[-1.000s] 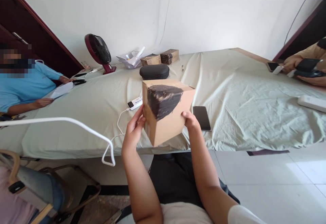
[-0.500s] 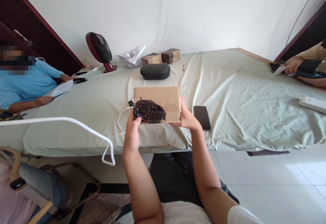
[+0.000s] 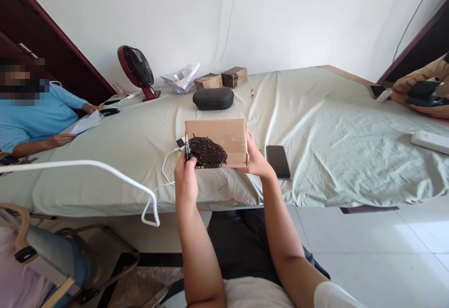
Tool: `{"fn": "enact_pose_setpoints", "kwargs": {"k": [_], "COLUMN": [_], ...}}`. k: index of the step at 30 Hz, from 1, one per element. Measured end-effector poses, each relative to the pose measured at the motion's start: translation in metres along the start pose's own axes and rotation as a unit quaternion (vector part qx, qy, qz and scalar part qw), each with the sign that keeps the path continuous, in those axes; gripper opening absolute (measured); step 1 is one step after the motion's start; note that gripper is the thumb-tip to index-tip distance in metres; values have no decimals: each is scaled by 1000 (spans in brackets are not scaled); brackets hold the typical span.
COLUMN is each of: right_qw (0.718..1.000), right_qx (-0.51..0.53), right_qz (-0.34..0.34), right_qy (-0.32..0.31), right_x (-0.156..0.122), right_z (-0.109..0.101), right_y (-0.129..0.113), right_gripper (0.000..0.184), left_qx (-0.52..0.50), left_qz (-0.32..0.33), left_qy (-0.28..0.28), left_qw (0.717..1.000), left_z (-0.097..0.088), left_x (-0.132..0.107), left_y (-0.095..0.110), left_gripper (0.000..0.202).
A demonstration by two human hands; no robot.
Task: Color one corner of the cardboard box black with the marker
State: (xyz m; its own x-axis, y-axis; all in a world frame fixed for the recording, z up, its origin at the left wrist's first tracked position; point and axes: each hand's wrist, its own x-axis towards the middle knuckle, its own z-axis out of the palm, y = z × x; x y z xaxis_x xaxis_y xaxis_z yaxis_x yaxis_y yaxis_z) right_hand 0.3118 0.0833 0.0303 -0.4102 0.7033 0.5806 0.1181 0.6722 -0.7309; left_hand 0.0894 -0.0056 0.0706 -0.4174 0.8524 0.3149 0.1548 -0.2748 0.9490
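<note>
I hold a brown cardboard box with a black scribbled patch on its near face, just above the front edge of the sheet-covered table. My left hand grips its left end, thumb on the black patch. My right hand clasps the right end from the side and below. The box is level, with its long side facing me.
A black phone lies right of the box, and a white power bank with cable lies left of it. Farther back are a black case, small boxes and a red fan. Other people sit at left and right.
I have turned the box from a corner-on tilt to level, with the scribbled face toward me, and brought it slightly lower. My left thumb has shifted on the patch.
</note>
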Motion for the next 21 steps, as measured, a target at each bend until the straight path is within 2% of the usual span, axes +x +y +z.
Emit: {"fn": "enact_pose_setpoints", "kwargs": {"k": [5,7,9,11,15,18,21], "right_qw": [1000,1000,999,996,976,961,953], "right_qx": [12,19,38,80,196,243,265], "right_qz": [-21,-16,-2,21,96,127,146], "right_qy": [16,18,22,25,24,22,16], "right_x": [1,2,1,0,-5,-7,-8], "right_z": [4,5,6,8,14,19,18], "right_y": [-6,-9,-11,-11,-11,-11,-11], "right_gripper": [139,139,138,132,105,97,85], "left_qx": [18,16,-9,-43,-38,-35,-66], "left_qz": [-17,-3,28,59,67,57,47], "left_qy": [25,22,-3,-54,-146,-161,-161], "left_qw": [999,1000,1000,996,986,985,984], "left_z": [-2,-5,-11,-20,-40,-44,-38], "left_x": [-1,-1,0,2,6,8,8], "left_y": [4,2,-4,-14,-34,-40,-36], "left_gripper": [41,42,50,66,90,103,107]}}
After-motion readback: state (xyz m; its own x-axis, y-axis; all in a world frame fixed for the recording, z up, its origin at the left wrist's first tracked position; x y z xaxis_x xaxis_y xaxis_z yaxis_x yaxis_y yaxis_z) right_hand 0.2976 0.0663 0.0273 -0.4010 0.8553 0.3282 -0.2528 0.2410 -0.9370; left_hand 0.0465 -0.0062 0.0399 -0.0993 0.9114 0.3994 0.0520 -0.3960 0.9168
